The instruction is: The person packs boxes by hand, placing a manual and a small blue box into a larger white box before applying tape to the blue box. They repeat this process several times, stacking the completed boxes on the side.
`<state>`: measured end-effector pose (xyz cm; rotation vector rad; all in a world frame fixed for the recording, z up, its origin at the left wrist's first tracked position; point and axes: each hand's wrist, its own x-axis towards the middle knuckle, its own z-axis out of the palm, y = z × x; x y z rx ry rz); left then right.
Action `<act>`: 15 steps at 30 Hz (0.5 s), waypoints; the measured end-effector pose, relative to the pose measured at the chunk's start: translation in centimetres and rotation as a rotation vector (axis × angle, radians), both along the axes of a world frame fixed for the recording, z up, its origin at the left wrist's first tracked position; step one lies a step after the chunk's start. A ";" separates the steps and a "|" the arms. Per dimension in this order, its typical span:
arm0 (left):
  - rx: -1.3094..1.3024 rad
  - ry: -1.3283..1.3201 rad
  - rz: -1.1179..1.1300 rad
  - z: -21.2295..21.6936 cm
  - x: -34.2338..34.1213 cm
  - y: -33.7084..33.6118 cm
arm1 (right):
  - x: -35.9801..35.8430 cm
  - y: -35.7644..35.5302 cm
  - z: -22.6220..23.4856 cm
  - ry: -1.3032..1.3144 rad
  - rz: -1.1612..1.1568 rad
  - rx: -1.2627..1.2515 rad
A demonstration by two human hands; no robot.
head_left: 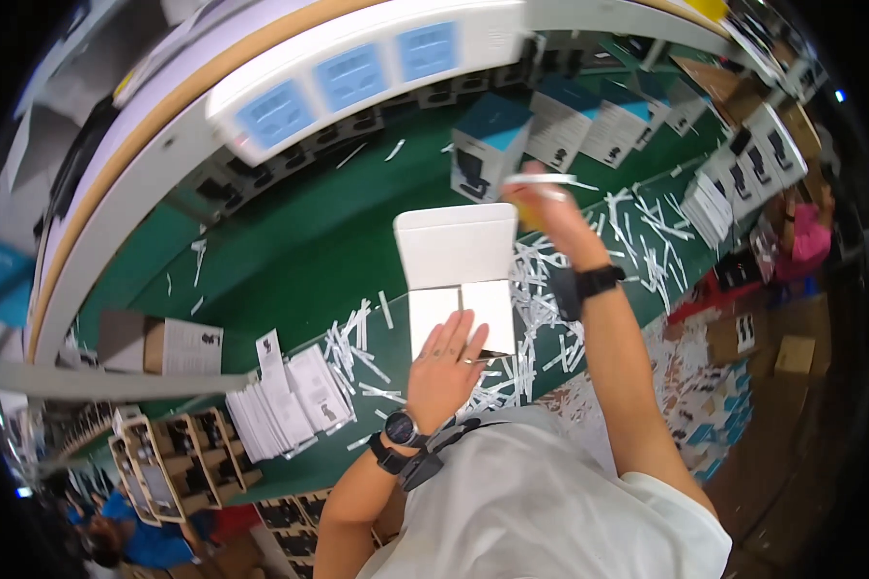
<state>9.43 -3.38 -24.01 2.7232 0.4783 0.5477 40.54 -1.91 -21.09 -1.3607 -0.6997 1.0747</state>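
An open white cardboard box [483, 309] stands on the green table in front of me, its lid [456, 246] raised at the far side. My left hand [446, 362] lies on the box's near left part with its fingers stretched out. Right of the lid, my right hand [550, 207] is lifted and smeared by motion. Its fingers look closed; something yellow [528, 213] shows beneath them and a white strip [550, 179] above them. What exactly it grips cannot be made out.
White paper strips [541, 309] lie scattered around the box. Printed leaflets [294, 400] are stacked at left, another stack [708, 207] at right. Several blue-and-white product boxes [488, 145] stand at the back. A white shelf front [367, 72] overhangs the table. Co-workers sit at both sides.
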 end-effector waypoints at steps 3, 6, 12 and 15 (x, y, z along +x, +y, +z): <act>-0.102 0.045 -0.006 2.3 -0.3 1.1 | -5.8 0.6 2.7 -0.271 0.608 0.221; -0.755 -0.101 0.094 -0.1 -1.6 1.9 | -10.2 -2.6 2.1 -0.620 0.741 0.226; -1.078 -0.370 0.102 -1.6 -3.5 2.2 | -12.4 -4.6 3.2 -0.997 0.556 0.335; -0.867 -0.423 0.013 -2.2 -3.5 2.6 | -12.7 -4.6 2.9 -1.017 0.575 0.411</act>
